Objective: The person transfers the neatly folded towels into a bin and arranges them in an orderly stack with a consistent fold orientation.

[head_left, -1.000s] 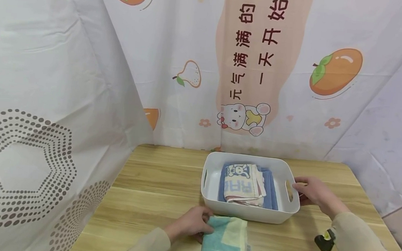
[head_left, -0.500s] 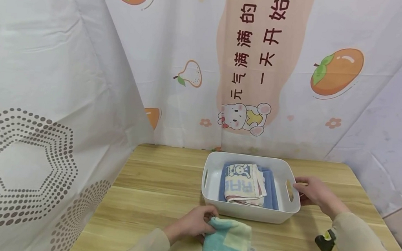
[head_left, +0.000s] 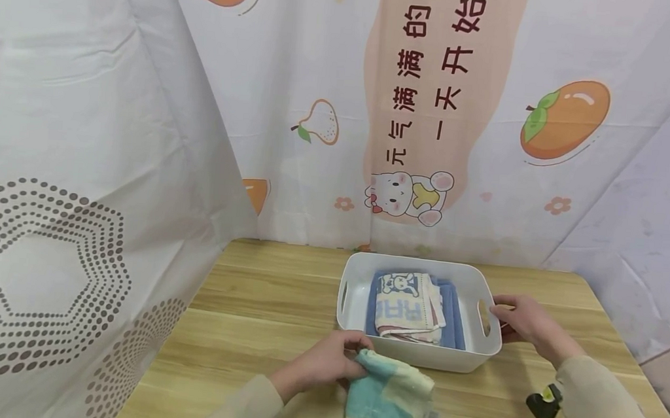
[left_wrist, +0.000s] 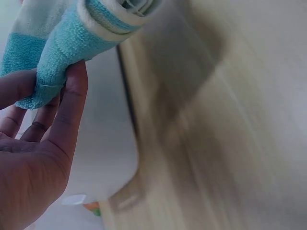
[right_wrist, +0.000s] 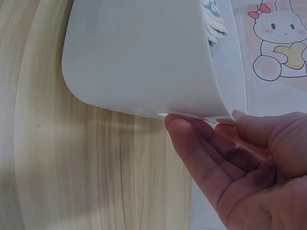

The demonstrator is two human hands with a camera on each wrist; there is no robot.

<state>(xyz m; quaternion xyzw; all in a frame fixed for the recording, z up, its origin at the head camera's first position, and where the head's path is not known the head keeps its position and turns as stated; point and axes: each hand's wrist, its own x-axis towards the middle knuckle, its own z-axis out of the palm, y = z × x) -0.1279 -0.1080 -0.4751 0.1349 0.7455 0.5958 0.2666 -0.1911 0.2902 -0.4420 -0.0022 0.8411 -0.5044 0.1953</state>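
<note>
My left hand [head_left: 330,361] pinches the left edge of a folded teal and cream towel [head_left: 385,397] in front of the basket. In the left wrist view, the thumb and fingers grip the towel's fold [left_wrist: 53,79], and the towel hangs above the table. A white plastic basket [head_left: 418,354] holds a folded white and blue patterned towel [head_left: 403,306] lying on a blue towel [head_left: 453,320]. At the basket's right end, my right hand [head_left: 529,326] holds the rim by the handle opening; the right wrist view shows thumb above and fingers against the outer wall [right_wrist: 144,57].
The wooden table [head_left: 256,308] carries everything and ends at a printed curtain [head_left: 291,166] behind the basket. Another patterned curtain [head_left: 80,149] hangs on the left. A black band piece [head_left: 544,404] shows at the right wrist.
My left hand has lifted the teal and cream towel off the table and moved it slightly right and toward the basket. My right hand keeps its hold on the basket.
</note>
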